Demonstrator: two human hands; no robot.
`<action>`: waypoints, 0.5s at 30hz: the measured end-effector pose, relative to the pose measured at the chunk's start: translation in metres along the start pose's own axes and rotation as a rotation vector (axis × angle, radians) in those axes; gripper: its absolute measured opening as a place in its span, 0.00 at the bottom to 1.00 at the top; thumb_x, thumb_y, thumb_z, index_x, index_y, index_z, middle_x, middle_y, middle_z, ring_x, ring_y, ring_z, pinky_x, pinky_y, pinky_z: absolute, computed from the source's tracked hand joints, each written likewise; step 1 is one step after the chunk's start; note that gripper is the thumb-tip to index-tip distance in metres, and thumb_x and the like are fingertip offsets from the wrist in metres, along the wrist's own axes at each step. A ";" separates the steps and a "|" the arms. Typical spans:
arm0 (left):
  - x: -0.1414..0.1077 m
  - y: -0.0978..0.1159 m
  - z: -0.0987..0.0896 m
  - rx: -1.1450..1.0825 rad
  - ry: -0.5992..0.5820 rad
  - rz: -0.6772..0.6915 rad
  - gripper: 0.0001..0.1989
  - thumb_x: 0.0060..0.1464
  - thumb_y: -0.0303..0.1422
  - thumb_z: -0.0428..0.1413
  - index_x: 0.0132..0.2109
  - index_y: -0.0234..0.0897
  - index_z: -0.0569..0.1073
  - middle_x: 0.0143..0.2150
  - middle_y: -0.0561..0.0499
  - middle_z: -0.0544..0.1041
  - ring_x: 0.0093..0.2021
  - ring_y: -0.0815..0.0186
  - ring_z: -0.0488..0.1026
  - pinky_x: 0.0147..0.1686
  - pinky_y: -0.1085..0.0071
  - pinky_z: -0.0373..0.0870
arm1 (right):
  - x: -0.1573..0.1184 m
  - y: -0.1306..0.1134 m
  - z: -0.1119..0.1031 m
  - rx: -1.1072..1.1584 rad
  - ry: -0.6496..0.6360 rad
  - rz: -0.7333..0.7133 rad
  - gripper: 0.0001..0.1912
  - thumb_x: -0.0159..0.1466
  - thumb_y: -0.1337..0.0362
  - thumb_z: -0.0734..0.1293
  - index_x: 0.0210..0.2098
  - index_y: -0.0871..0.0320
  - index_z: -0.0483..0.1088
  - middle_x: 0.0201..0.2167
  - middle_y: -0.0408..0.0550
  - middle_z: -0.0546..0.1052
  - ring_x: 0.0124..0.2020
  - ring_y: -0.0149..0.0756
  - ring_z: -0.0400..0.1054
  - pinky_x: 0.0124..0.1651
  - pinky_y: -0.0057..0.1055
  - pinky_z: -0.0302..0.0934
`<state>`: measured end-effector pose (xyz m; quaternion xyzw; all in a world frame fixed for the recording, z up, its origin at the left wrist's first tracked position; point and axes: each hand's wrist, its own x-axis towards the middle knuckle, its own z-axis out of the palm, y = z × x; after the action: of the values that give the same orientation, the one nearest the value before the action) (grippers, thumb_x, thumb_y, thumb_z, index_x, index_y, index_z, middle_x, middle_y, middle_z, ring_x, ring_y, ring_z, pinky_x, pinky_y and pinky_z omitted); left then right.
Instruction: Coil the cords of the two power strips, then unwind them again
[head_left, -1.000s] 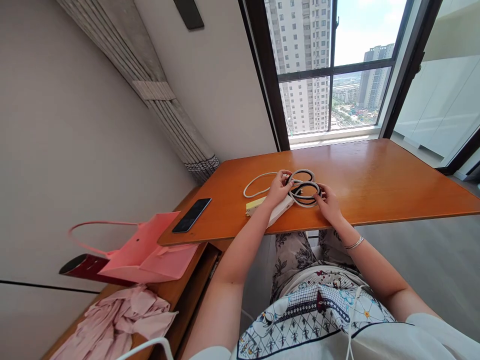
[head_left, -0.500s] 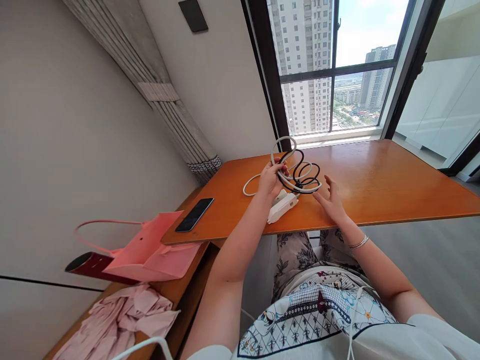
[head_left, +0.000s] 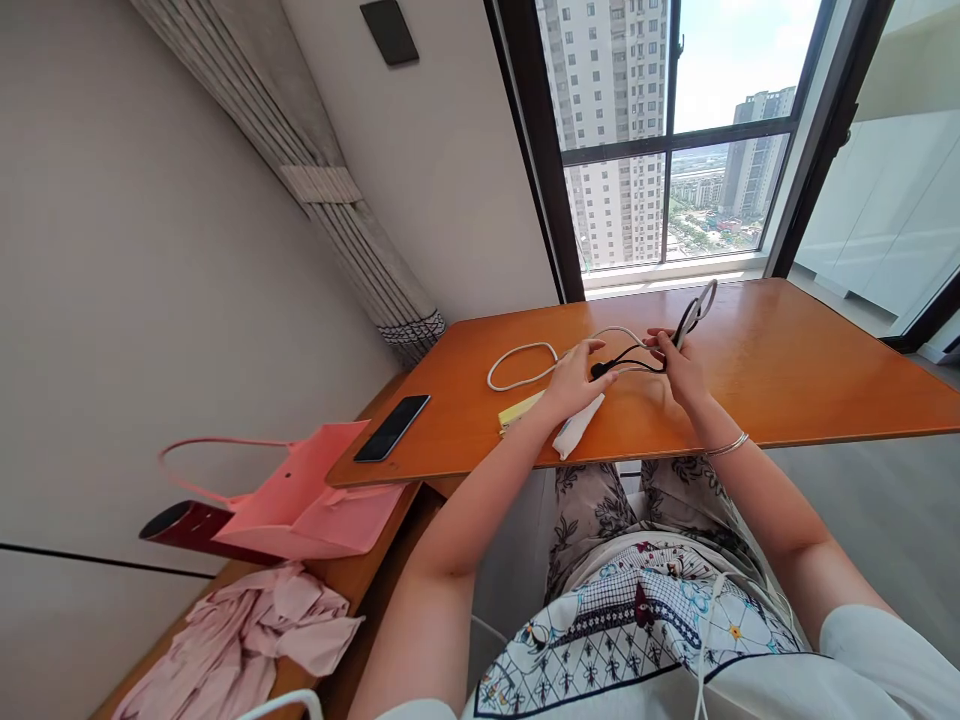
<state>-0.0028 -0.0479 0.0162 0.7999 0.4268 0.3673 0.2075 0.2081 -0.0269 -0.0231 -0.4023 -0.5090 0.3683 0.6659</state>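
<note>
**Head view: black plug at the left hand, cables in the right**

Closest in: patterned trousers (head_left: 589, 500), partly below the near edge of a wooden table (head_left: 810, 370). At that edge, a white oblong unit (head_left: 577, 430); lies aslant, near end leftward, far end just short of the left hand (head_left: 576, 385). To its left, a pale yellow block (head_left: 520, 410), partly hidden by the left forearm. Farther left, a dark phone (head_left: 392, 428), flat on the table.

Left hand: thumb and fingers parted, with a black plug (head_left: 600, 370) in the gap. Contact with the plug: not possible to tell.

Key relation: plug at the left hand's fingertips and to the left of the right hand (head_left: 682, 370). Nearer hand: left. Long axis of the plug: roughly crosswise, black lead running from it toward the right hand.

Right hand: closed around black and white cables (head_left: 686, 322), looped part raised above the table.

Beyond the left forearm: white cable loop (head_left: 510, 389), resting on the tabletop. Farthest back: dark-framed window (head_left: 666, 150).
</note>
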 end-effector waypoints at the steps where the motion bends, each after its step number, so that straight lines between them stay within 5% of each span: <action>1: -0.003 -0.007 0.002 0.169 -0.051 -0.028 0.31 0.49 0.44 0.64 0.59 0.41 0.68 0.64 0.38 0.71 0.66 0.45 0.65 0.65 0.48 0.58 | 0.004 0.001 -0.004 0.059 0.032 0.035 0.27 0.61 0.38 0.67 0.44 0.54 0.74 0.36 0.47 0.80 0.46 0.40 0.75 0.51 0.39 0.69; 4: -0.009 -0.022 0.009 0.490 -0.213 -0.134 0.38 0.44 0.44 0.66 0.61 0.38 0.68 0.68 0.33 0.66 0.68 0.39 0.61 0.66 0.44 0.53 | 0.013 0.003 -0.016 0.174 0.043 0.080 0.25 0.58 0.40 0.71 0.42 0.54 0.74 0.31 0.44 0.79 0.40 0.37 0.77 0.49 0.36 0.70; 8: -0.009 -0.030 0.009 0.606 -0.316 -0.187 0.33 0.49 0.40 0.61 0.62 0.39 0.67 0.62 0.35 0.72 0.64 0.43 0.67 0.62 0.48 0.60 | 0.028 0.000 -0.036 0.182 -0.053 0.141 0.23 0.59 0.41 0.71 0.38 0.55 0.73 0.27 0.44 0.78 0.38 0.38 0.78 0.44 0.34 0.71; 15: -0.004 -0.050 -0.006 0.700 -0.209 -0.253 0.26 0.50 0.39 0.59 0.57 0.40 0.71 0.54 0.38 0.77 0.58 0.45 0.70 0.54 0.52 0.65 | 0.068 0.008 -0.090 0.241 0.085 0.286 0.18 0.66 0.49 0.68 0.28 0.55 0.65 0.28 0.45 0.77 0.39 0.38 0.78 0.40 0.33 0.72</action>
<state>-0.0354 -0.0239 -0.0136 0.7965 0.5983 0.0870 0.0078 0.3092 0.0230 -0.0189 -0.4030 -0.3704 0.5002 0.6710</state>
